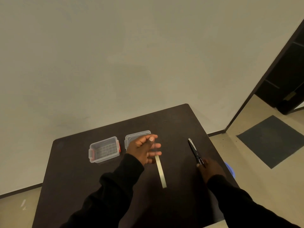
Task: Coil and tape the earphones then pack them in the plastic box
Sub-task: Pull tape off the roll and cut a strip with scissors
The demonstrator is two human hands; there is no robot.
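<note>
The left hand [144,149] hangs with fingers loosely spread, a tape strip [160,171] dangling from its fingertips, likely ready for binding. The right hand [209,167] grips the scissors [195,151] on the bench [172,125]. The box [104,149] sits open left of both hands, its lid [131,137] behind the left hand. No earphones show.

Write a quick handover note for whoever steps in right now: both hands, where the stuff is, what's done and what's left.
Left hand: raised over the table, fingers spread, a strip of tape hanging from its fingertips.
Right hand: grips the handle of the scissors, which lie on the table.
Plastic box: open and empty, far left; its lid lies beside it.
Earphones: not in view.
Done: a tape strip is cut.
Left: tape the coil, pack it, close the box.
</note>
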